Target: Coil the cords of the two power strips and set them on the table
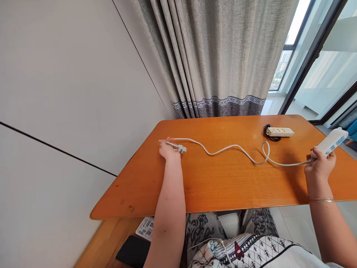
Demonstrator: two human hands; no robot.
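Observation:
My left hand rests on the orange wooden table at its far left, fingers closed on the white plug of a cord. The white cord snakes to the right across the table, with a loop near the right side. My right hand is closed round one end of a white power strip with blue buttons, held tilted above the table's right edge. A thin bracelet sits on my right wrist.
A second cream power strip with a black cord lies at the table's far right. Grey curtains hang behind the table, a white wall at left, windows at right. A dark phone and a printed paper lie on a bench below.

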